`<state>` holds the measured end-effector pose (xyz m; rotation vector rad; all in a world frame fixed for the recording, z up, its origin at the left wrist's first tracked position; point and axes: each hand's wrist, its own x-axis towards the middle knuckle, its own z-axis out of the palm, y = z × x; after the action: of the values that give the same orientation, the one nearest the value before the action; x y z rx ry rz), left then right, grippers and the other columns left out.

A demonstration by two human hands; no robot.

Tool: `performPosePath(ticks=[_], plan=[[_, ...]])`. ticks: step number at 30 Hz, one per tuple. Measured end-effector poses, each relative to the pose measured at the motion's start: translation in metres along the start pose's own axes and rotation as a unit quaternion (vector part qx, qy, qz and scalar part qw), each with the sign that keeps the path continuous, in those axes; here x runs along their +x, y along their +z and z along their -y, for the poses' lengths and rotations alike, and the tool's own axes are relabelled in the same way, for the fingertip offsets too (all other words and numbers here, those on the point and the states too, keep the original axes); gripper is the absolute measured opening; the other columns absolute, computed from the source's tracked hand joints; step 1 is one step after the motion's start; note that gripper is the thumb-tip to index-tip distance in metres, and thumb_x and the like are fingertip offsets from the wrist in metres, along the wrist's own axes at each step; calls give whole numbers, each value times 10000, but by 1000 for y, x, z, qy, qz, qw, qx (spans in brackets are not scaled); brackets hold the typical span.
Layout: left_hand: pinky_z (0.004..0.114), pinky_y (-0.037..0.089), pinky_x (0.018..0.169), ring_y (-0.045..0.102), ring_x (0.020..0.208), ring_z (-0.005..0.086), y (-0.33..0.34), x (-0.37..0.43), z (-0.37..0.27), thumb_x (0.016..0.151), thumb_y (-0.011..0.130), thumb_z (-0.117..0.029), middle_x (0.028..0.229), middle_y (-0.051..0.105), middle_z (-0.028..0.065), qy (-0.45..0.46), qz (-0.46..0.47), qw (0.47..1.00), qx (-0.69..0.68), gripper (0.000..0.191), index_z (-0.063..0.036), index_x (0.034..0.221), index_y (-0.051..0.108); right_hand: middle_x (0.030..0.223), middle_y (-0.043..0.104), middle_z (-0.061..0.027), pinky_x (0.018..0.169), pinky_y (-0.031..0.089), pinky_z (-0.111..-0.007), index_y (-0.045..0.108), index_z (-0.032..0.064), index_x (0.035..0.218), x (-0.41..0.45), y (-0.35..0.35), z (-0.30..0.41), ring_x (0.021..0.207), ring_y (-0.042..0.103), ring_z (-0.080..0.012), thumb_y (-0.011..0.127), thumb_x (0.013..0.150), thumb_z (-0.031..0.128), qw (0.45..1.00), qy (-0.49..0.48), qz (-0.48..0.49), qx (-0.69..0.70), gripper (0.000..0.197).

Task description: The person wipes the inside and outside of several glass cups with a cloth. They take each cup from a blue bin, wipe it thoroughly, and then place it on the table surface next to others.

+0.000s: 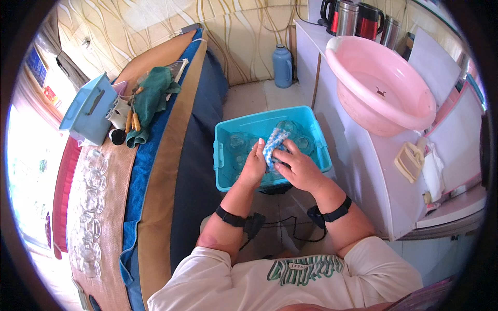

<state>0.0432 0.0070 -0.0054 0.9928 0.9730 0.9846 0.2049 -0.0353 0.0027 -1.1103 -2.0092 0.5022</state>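
Observation:
Above a turquoise plastic tub [221,171] I hold a blue-and-white knitted cloth [277,139] between both hands. My left hand [253,165] grips it from the left side, thumb pointing up. On the right, my right hand [301,165] has its fingers curled against the cloth. Whether a glass is inside the cloth is hidden. Several clear rounded glass jars [304,144] lie in the tub below, partly covered by my hands.
Left, glass jars [92,200] stand in rows on a covered bed, near a blue bin [87,112], green towel [153,93] and wooden-handled tools [133,121]. Right, a counter bears a pink basin [350,97] and electric kettles [367,21]. A blue thermos flask [282,66] stands by the wall.

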Motion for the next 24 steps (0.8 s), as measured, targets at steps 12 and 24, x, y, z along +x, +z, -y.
performPosePath(ticks=[12, 24], plan=[[329, 476, 773, 538, 852, 215, 9, 1, 21, 1025, 522, -179, 999, 528, 150, 301, 8, 917, 263, 241, 2, 1155, 432, 1013, 587, -27, 765, 469, -262, 530, 75, 1186, 9, -1, -11, 904, 571, -109, 613, 971, 329, 803, 296, -109, 506, 342], [250, 403, 527, 479, 585, 94, -1, 1, 8, 1058, 463, -292, 708, 496, 22, 137, 65, 982, 115, 286, -26, 1163, 468, 1116, 562, -119, 892, 456, -323, 498, 17, 1226, 3, 12, -13, 1042, 532, -158, 641, 914, 192, 960, 24, -185, 207, 385]])
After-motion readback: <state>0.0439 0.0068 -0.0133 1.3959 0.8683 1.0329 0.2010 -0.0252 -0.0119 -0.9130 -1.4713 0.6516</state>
